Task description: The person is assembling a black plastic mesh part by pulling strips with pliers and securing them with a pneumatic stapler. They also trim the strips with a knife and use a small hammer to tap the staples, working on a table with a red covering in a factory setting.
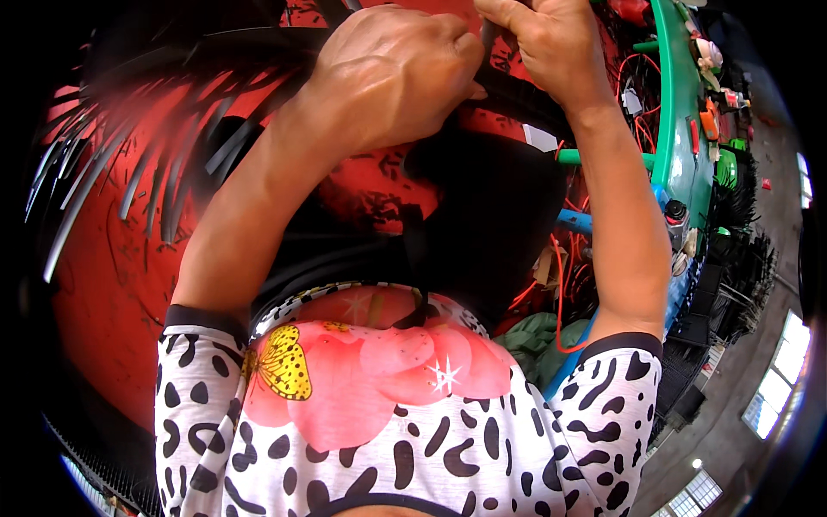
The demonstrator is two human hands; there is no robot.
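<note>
At the top of the head view, my left hand [392, 73] is closed in a fist, knuckles up. A black artificial palm leaf [155, 164] fans out to its left, with long narrow blades that are partly blurred; its stem end appears to run into that fist. My right hand [556, 52] is a short way to the right, its thumb and fingers pinched together at the upper edge. A short dark strip [489, 39] shows between the hands, at the right fingertips. What lies inside the left fist is hidden, and the picture's edge cuts off part of the right hand.
Below me spreads a red floor [112, 319] littered with small dark scraps. On the right stands a green-edged workbench [676, 112] with a blue part, an orange hose [562, 319] and several small items. A green cloth bundle [534, 349] lies near my right elbow. Black goods are piled beyond.
</note>
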